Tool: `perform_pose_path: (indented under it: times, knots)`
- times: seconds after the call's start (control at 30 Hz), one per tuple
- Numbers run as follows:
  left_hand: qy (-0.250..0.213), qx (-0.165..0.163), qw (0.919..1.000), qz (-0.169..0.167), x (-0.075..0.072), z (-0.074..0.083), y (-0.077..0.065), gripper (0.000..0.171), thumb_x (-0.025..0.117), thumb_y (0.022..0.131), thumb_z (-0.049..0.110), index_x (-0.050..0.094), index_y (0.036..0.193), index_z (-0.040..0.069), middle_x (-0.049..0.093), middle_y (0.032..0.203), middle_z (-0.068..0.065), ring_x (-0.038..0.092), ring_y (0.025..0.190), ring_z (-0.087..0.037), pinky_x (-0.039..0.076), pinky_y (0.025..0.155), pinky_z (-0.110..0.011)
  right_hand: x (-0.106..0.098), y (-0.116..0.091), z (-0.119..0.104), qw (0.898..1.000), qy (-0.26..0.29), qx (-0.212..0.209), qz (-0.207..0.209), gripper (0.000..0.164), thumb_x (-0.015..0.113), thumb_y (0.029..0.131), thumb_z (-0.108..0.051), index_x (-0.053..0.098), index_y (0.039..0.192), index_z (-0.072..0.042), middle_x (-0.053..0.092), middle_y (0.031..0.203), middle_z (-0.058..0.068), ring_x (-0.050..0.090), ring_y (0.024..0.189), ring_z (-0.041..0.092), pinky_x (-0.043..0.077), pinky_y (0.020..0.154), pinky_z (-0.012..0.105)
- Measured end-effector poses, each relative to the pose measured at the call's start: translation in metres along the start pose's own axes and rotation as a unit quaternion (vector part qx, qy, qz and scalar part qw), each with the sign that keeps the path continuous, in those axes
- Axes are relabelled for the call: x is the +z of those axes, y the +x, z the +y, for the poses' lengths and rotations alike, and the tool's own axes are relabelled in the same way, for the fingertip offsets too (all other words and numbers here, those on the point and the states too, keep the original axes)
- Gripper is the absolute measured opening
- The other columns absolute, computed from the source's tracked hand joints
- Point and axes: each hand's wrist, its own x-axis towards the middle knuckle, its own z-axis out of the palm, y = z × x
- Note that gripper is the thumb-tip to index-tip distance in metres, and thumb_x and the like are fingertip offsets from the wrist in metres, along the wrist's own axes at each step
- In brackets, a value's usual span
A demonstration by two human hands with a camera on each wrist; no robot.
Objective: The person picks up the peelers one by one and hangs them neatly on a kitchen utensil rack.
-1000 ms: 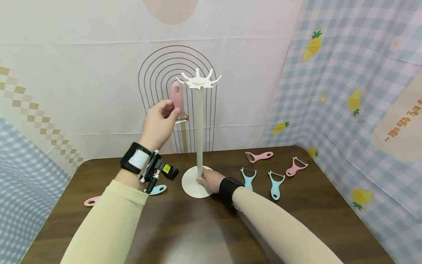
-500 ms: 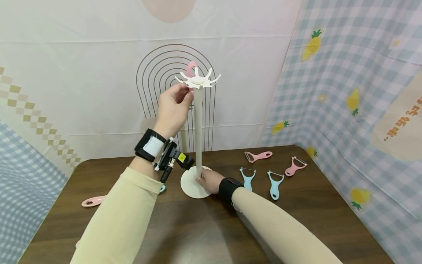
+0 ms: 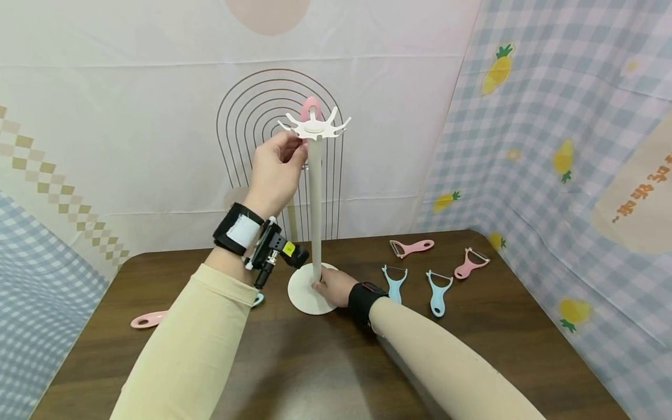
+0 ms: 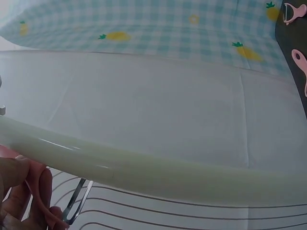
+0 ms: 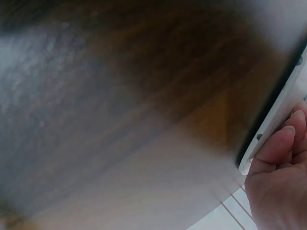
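A: Where does the work stand?

B: The left hand is up at the stand's crown, fingers pinched on a pink peeler. Its handle loop pokes up just behind the prongs, at about 11 o'clock from the hub. The left wrist view shows the fingers curled round the pink handle, the metal blade below them, and the pole crossing close by.

A: Is it hooked yet?

B: That cannot be told; the loop sits right at the prongs, but the hand has not let go, so it looks like the hanging step is under way.

A: And the right hand?

B: The right hand is down at the base, fingers closed around the foot of the pole to steady it.

A: What is left?

B: Plenty, by the look of it. No other prong carries anything. On the table, at 3 o'clock from the base, lie two blue peelers and two pink ones. At 9 o'clock lies another pink one, and a blue one is mostly hidden under the left wrist.
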Motion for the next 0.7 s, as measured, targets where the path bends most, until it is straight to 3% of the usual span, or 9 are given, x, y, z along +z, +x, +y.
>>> perform_pose_path:
  times: [0.7]
  knots:
    - [-0.002,0.01,0.9993,-0.035,-0.008,-0.017,-0.02,0.026,0.057,0.099,0.012,0.063,0.122,0.003,0.066,0.115,-0.006,0.061,0.106,-0.011,0.047,0.092,-0.025,0.001,0.005,0.008,1.0,0.005,-0.015,0.002,0.046,0.054,0.101,-0.028,0.045,0.138,-0.004,0.059,0.126,0.012,0.056,0.114,0.02,0.043,0.096,0.038]
